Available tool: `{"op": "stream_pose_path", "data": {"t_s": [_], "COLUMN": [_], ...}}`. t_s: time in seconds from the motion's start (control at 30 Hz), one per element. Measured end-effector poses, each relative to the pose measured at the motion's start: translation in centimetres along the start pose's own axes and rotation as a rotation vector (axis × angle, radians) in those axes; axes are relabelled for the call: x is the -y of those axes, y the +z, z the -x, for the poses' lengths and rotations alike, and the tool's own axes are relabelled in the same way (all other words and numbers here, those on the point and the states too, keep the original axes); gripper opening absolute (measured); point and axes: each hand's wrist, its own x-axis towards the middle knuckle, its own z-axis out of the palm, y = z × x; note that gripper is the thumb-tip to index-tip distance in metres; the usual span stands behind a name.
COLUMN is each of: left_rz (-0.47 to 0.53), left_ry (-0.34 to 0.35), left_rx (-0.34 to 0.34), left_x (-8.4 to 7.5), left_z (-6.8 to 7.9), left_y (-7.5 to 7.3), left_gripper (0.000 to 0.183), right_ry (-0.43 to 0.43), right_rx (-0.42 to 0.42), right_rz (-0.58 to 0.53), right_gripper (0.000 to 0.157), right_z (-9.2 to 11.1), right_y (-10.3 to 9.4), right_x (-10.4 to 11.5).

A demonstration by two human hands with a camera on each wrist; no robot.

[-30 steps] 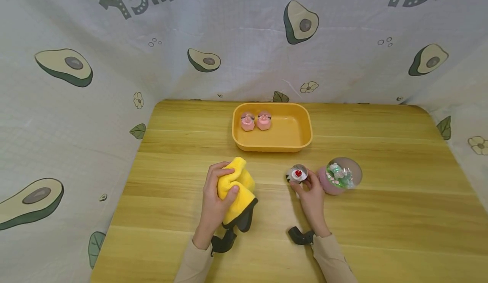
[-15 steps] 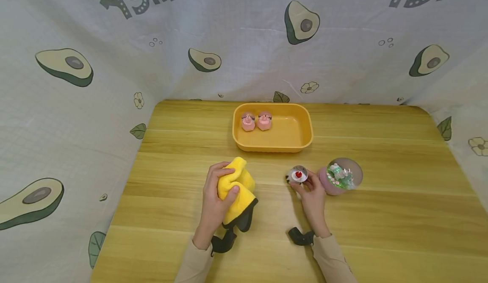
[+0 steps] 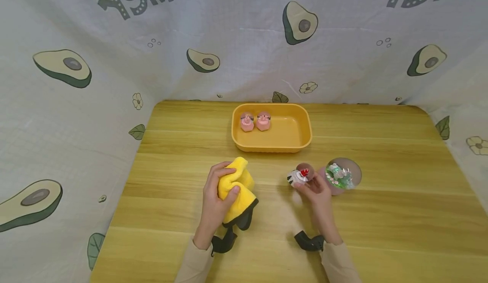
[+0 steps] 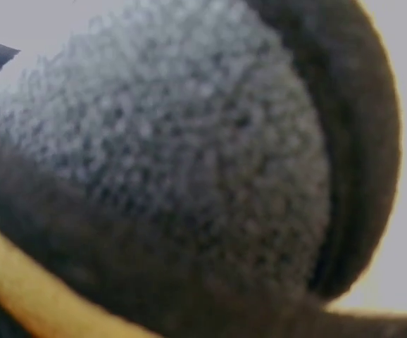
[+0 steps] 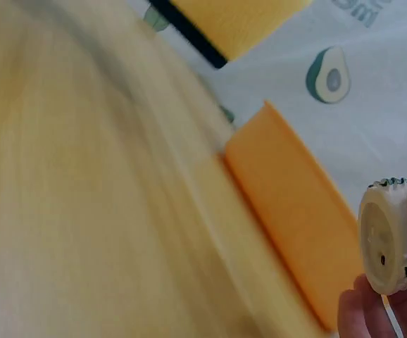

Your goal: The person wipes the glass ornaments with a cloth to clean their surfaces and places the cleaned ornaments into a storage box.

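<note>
My left hand point(image 3: 213, 200) grips a bunched yellow cloth point(image 3: 238, 185) with a dark border. Its fuzzy grey underside point(image 4: 189, 134) fills most of the left wrist view. With thumb and fingers, my right hand point(image 3: 320, 196) holds a small snow globe point(image 3: 296, 177) with a white base and something red inside. The globe is tilted, its dome leaning right. In the right wrist view its pale round bottom point(image 5: 379, 243) faces the camera, above the table. Just right of that hand is a larger snow globe point(image 3: 343, 173) with a pink base, partly hidden by the hand.
A yellow-orange tray point(image 3: 295, 141) stands at the back of the wooden table point(image 3: 183, 147). Two small pink snow globes point(image 3: 255, 123) sit side by side in its left half. A white curtain point(image 3: 244, 24) printed with avocados hangs behind and along the sides.
My right hand has raised the small snow globe and tipped it from upright, its dome now to the right; the hand has shifted slightly right. The left hand and cloth stay still.
</note>
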Motion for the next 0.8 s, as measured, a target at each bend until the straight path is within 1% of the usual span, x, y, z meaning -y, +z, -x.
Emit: {"op": "stream_pose_path", "data": {"t_s": [0.1, 0.27, 0.33, 0.37, 0.47, 0.6, 0.7, 0.8], "left_rz": [0.004, 0.011, 0.02, 0.023, 0.035, 0.046, 0.062, 0.073], "left_ry": [0.006, 0.031, 0.034, 0.032, 0.031, 0.061, 0.093, 0.114], "left_rx": [-0.002, -0.004, -0.002, 0.0, 0.006, 0.018, 0.032, 0.044], "left_x": [-0.4, -2.8, -3.6, -3.7, -2.7, -0.9, -0.4, -0.2], "left_z": [-0.2, -1.0, -1.3, -1.3, -1.2, -0.9, -1.0, -1.1], "left_y": [0.1, 0.1, 0.1, 0.1, 0.2, 0.4, 0.5, 0.6], "left_gripper": [0.033, 0.031, 0.03, 0.03, 0.031, 0.033, 0.036, 0.041], "right_ry": [-0.018, -0.018, -0.042, -0.056, -0.114, -0.16, -0.194, -0.238], "right_rx": [0.03, 0.043, 0.067, 0.075, 0.105, 0.117, 0.121, 0.137], "right_rz": [-0.038, -0.121, -0.14, -0.144, -0.131, -0.123, -0.136, -0.147], "right_gripper": [0.033, 0.032, 0.032, 0.033, 0.035, 0.044, 0.052, 0.056], "right_z": [0.3, 0.8, 0.9, 0.9, 1.0, 1.2, 1.4, 1.6], "right_y": [0.3, 1.3, 1.6, 1.7, 1.8, 2.0, 2.3, 2.6], "right_x": [0.8, 2.8, 3.5, 3.7, 4.4, 5.1, 5.5, 5.9]}}
